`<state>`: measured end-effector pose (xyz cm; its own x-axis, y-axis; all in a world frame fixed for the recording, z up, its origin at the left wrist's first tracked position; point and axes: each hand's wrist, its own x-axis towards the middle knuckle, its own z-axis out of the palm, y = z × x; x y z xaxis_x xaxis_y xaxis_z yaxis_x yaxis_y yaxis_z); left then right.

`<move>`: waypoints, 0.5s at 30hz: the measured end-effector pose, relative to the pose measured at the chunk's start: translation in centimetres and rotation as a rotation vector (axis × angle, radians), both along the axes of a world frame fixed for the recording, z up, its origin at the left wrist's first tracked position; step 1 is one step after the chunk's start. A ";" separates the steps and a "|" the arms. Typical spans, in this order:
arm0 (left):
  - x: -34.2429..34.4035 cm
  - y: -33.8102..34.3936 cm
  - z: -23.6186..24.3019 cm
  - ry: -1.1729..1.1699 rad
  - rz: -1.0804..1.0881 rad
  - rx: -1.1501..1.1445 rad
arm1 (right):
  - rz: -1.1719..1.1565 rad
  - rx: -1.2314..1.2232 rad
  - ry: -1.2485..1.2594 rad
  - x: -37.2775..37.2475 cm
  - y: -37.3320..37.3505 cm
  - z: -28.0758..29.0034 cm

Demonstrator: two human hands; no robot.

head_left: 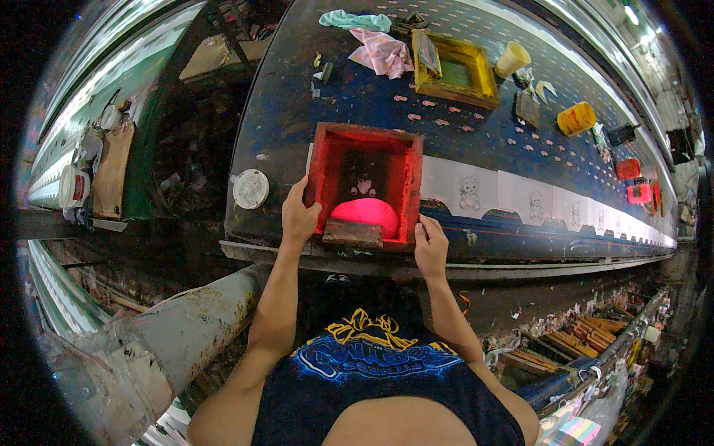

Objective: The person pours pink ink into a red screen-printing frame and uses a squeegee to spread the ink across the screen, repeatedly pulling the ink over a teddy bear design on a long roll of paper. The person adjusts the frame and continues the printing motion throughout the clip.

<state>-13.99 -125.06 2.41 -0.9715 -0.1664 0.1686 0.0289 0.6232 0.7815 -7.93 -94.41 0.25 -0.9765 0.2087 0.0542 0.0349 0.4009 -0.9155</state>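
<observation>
A red wooden screen-printing frame (411, 167) sits over a strip of white pieces printed with bear outlines (513, 192) near the dark table's edge. Bright pink ink (364, 212) pools at the frame's near end, beside a wooden squeegee (353, 234). A dark mesh area with a small pale design shows inside. My left hand (299, 215) grips the frame's left side with the thumb along its outside. My right hand (430, 247) holds the lower right side with curled fingers. The finger contact under the frame is partly hidden.
A white lid (251, 189) lies left on the dark table (282, 104). Behind are cloths (379, 52), a yellow frame (476, 97), a cup (512, 59), a yellow tub (576, 119) and red containers (628, 169). A rusty pipe (171, 342) runs at lower left; another bench (82, 134) stands left.
</observation>
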 end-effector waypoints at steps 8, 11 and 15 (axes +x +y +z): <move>0.1 -0.4 -0.1 -0.018 -0.008 0.048 | 0.437 0.412 0.398 1.5 -4.2 8.2; 0.0 0.2 0.7 -0.022 -0.023 0.058 | 0.523 0.570 0.355 1.4 -6.0 7.6; -0.3 -0.6 -0.8 0.029 -0.020 0.004 | 0.478 0.583 0.275 -0.2 -7.2 7.3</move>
